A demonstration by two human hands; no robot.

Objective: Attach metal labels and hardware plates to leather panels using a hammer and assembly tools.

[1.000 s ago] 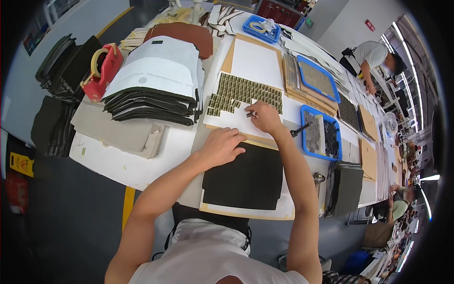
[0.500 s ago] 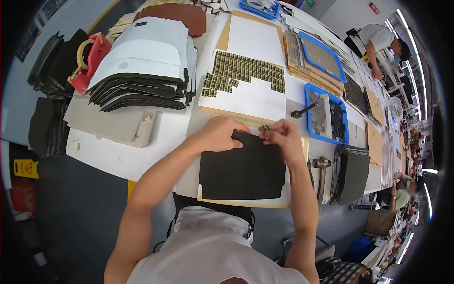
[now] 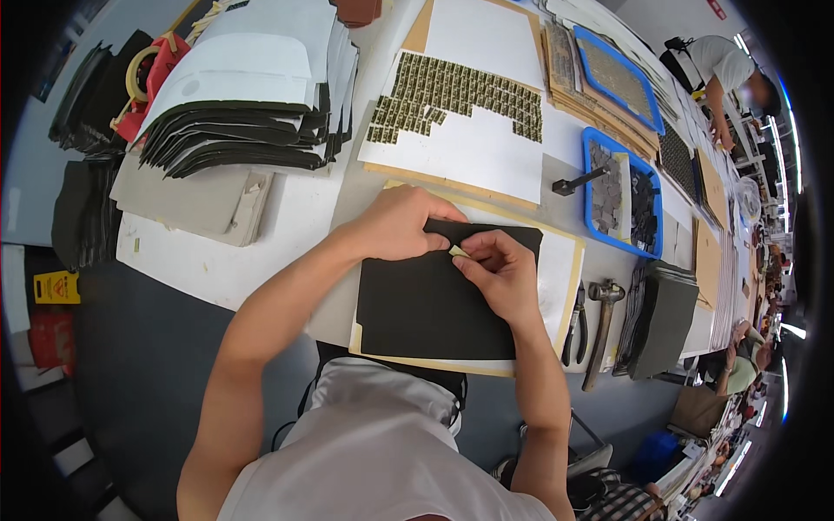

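Observation:
A black sheet panel (image 3: 434, 304) lies on a pale, yellow-edged board (image 3: 560, 260) in front of me. My left hand (image 3: 401, 224) grips the panel's far edge, thumb on top and fingers curled at the edge. Between thumb and fingertips, my right hand (image 3: 504, 276) pinches a small pale-yellow piece (image 3: 459, 252) just above the panel, close to the left thumb. Whether the piece touches the panel I cannot tell. Farther off, rows of small dark-and-gold pieces (image 3: 434, 87) cover part of a white sheet (image 3: 486, 169).
To the right are pliers (image 3: 576, 330), a hammer (image 3: 601, 321), a stack of dark panels (image 3: 662, 317), a blue tray (image 3: 592, 230) of grey and black pieces, and a black tool (image 3: 578, 181). Black-edged white panels (image 3: 234, 87) and a red tape dispenser (image 3: 156, 87) stand left. A co-worker (image 3: 717, 74) bends over the far-right table.
My right hand has moved left and nearer, from the panel's far edge to over its surface. The pinched piece now shows a pale side. My left hand keeps its grip; the whole view has shifted.

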